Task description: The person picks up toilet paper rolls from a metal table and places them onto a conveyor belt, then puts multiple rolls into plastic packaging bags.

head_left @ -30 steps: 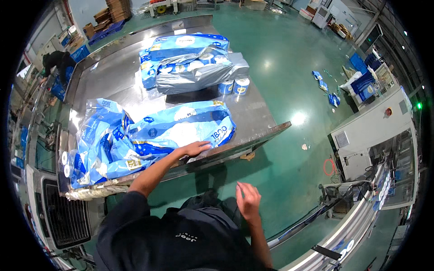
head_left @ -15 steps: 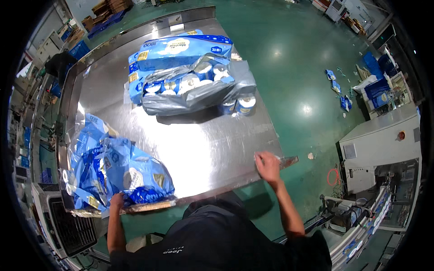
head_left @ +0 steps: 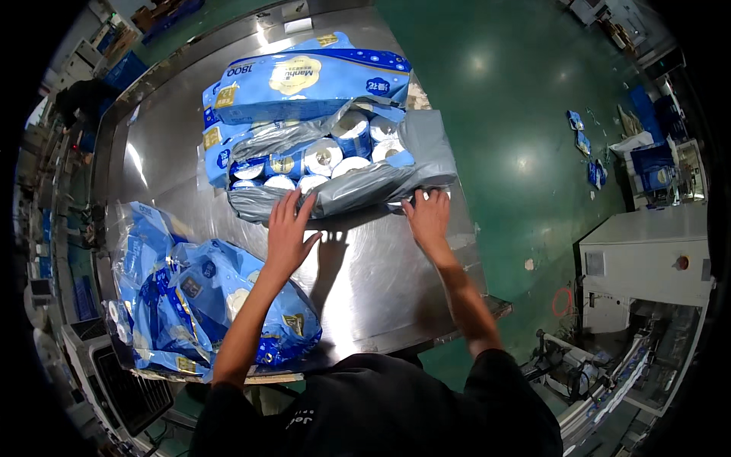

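A grey plastic bag (head_left: 358, 190) lies on its side on the metal table, its mouth spread wide around several paper rolls (head_left: 323, 156) in blue-and-white wrap. My left hand (head_left: 288, 236) rests at the bag's near edge, open, fingers stretched and thumb apart. At the bag's near right corner is my right hand (head_left: 429, 221), fingers bent with the thumb apart, fingertips against the bag and a bit of white beside them. What lies under those fingertips is hidden. Behind the bag sits a long light-blue pack (head_left: 304, 80), with more blue packaging under it.
Crumpled blue plastic packaging (head_left: 221, 297) covers the table's near left corner, beside my left forearm. The metal table (head_left: 373, 297) has a raised rim at left and back. On the green floor to the right lie blue packets (head_left: 598, 174); a white machine cabinet (head_left: 640, 259) stands there.
My left hand has let go of the crumpled packaging and moved forward to the grey bag. My right hand has left the table's right edge for the bag's right corner, covering the loose rolls there.
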Motion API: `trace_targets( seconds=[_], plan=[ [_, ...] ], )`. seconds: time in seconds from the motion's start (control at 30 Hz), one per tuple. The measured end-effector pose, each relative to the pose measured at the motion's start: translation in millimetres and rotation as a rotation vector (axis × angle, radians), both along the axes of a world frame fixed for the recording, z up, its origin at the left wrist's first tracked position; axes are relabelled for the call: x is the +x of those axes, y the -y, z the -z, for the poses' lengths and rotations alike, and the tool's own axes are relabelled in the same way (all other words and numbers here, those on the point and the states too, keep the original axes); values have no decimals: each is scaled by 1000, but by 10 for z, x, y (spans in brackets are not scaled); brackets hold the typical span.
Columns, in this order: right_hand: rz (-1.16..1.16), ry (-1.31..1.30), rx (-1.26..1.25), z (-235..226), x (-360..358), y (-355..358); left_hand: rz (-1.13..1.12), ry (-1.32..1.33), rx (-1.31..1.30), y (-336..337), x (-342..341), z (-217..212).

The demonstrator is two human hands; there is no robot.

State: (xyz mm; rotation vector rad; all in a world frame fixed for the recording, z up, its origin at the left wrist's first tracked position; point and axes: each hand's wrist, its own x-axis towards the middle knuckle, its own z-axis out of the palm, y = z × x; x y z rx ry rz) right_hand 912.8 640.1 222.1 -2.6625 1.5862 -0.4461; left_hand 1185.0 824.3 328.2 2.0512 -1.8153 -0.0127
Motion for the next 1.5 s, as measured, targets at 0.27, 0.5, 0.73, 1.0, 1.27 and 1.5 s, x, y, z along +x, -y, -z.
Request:
trace_targets(
  seconds=[0.27,0.5,0.73,1.0,1.27,1.5],
  plan=[
    [290,53,189,125,421,137,140,-52,-22,606,136,477],
    [335,234,184,199,292,-89,41,-302,76,118,-45,249],
    [185,59,50,311,-99,-311,-140,-405,264,-1560,-323,301],
    [-100,-411,404,-149,134,-132,-2,-330,579,-2993,-610,915],
    [-95,-76,227,-81,-305,-361,-33,-210,458,-2560,-635,446],
    [-30,409,-92,-1118,-1335,-1769,-9,-329,231,-1370,-791,1063]
  ],
)
